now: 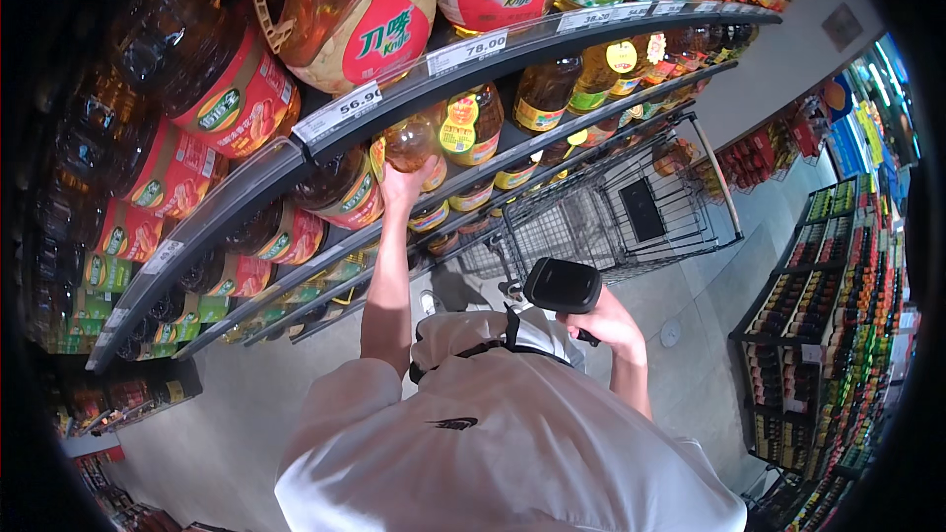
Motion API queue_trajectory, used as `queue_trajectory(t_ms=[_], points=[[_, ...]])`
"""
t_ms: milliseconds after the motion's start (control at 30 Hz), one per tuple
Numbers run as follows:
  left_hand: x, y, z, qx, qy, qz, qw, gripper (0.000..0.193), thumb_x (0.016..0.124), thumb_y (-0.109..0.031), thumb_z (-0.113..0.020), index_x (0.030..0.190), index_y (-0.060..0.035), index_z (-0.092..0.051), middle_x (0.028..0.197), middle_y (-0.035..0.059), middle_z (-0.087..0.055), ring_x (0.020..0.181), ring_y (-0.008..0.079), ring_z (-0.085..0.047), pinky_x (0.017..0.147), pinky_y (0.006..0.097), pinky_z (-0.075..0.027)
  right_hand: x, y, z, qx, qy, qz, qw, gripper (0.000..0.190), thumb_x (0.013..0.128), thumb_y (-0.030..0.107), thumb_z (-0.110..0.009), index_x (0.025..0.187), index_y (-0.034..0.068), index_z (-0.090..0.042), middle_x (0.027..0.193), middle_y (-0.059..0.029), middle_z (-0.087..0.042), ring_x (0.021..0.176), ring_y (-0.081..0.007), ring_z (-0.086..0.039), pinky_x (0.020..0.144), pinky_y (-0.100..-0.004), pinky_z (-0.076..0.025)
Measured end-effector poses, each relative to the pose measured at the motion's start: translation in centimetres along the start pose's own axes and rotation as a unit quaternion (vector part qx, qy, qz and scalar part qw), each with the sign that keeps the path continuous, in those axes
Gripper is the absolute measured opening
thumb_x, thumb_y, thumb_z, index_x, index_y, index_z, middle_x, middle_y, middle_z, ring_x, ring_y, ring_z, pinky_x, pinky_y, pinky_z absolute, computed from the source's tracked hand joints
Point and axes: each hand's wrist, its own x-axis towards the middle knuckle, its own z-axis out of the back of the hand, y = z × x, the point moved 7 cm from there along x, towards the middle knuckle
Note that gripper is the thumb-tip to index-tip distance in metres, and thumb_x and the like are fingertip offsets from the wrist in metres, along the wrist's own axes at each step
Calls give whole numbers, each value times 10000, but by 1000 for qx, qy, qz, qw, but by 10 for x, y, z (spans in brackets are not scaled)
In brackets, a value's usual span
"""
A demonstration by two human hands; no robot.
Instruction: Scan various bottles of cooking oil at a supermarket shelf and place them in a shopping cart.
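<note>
My left hand (407, 182) reaches up to a middle shelf, its fingers around a clear plastic bottle of golden cooking oil (408, 139). Part of that bottle's label is covered by my hand. Another oil bottle (471, 122) with a yellow gourd-shaped tag stands just to its right. On its left is a larger oil bottle with a red label (353, 196). In front of my waist, my right hand (610, 321) grips the handle of a black handheld barcode scanner (563, 286). The scanner's broad head faces up toward me.
Above my left hand runs a shelf edge (547, 37) with price tags, carrying large oil jugs (369, 22). A wire shopping cart (576, 225) stands beside the shelves ahead. Across the aisle to the right is a shelf unit of bottles (798, 310). Grey floor (222, 414) shows behind me.
</note>
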Motion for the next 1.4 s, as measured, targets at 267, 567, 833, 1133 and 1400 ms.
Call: queue_trajectory(t_ms=[267, 567, 833, 1133, 1400], points=[[28, 49, -7, -4, 125, 4, 992, 562, 727, -291, -854, 1173, -14, -655, 1116, 101, -720, 1015, 198, -672, 918, 353, -501, -12, -2, -2, 27, -26, 0, 999, 158, 746, 1, -635, 900, 14, -603, 729, -3, -587, 610, -70, -543, 532, -243, -460], [-20, 14, -56, 27, -173, 93, 980, 740, 747, -334, -856, 1281, 60, -530, 1296, 215, -585, 1149, 313, -579, 1032, 412, -417, -24, -32, 25, 51, -51, 14, 997, 74, 809, 54, -648, 871, 36, -612, 700, 19, -557, 596, -72, -507, 554, -243, -446], [-4, 40, -39, -21, -146, -87, 985, 556, 787, -136, -829, 1198, 132, -569, 1168, 177, -662, 776, 208, -655, 799, 381, -542, -52, -116, 96, 42, -184, -36, 981, 76, 796, 109, -665, 794, 32, -666, 647, -7, -624, 596, -88, -591, 573, -270, -484], [-125, 102, -55, 222, -110, -71, 966, 595, 919, -184, -702, 1366, 96, -426, 1327, 295, -507, 1248, 401, -514, 1031, 450, -437, 21, -248, 167, -233, -158, -25, 959, 497, 739, 333, -733, 1125, 21, -701, 1272, -254, -622, 1287, -352, -517, 1095, -389, -415], [-470, 234, 38, 453, 479, 66, 749, 284, 812, -288, -651, 849, -12, -708, 821, 286, -674, 812, 412, -679, 700, 477, -541, 115, -335, 136, -368, 43, -139, 918, 598, 685, 422, -698, 1123, 15, -710, 1490, -249, -444, 1444, -369, -342, 1154, -393, -359]])
